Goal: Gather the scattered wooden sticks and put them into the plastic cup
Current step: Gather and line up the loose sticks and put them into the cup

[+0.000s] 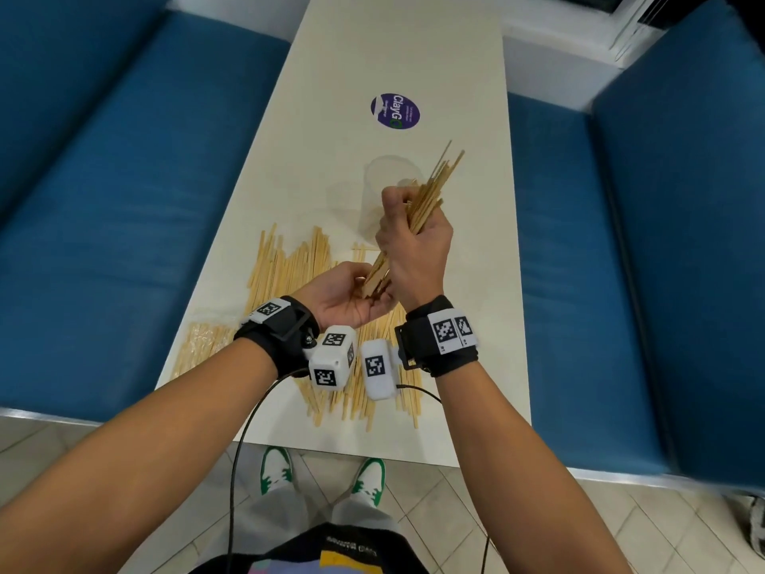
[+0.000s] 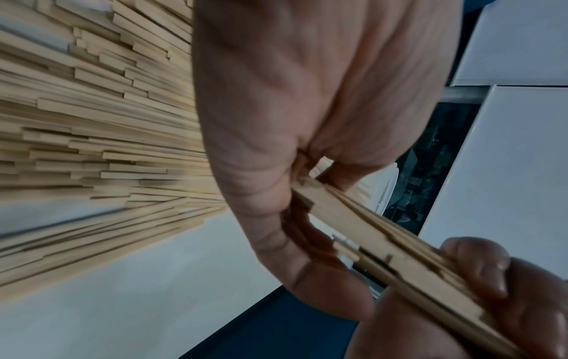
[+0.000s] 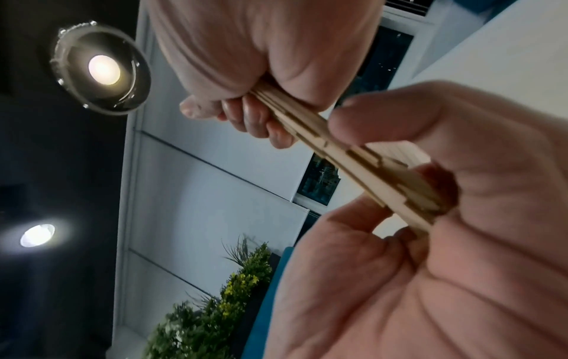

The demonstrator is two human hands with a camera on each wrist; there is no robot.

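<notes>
Both forearms reach out over the near end of the desk [image 1: 414,68], wrists close together. The right hand [image 1: 418,246] is raised with its back to the head camera, fingers curled into a tight grip clamped round the middle of a bundle of wooden sticks [image 1: 430,192]. The bundle tilts, its top fanning out toward 1 o'clock and its lower end pointing toward 7 o'clock into the left hand [image 1: 347,294]. That hand sits palm-up below, fingers curled, its grip pinching the bottom ends; the left wrist view shows a thumb [image 2: 479,267] pressed on the flat stack there. The ends are uneven, some poking out further than others, pale flat strips stacked like a deck. The clear plastic cup [image 1: 385,176] stands on the desk just behind the right hand at about 11 o'clock, partly hidden by it. Lots more loose sticks [image 1: 289,263] lie spread across the desk under and around both wrists, mostly lined up lengthwise.
</notes>
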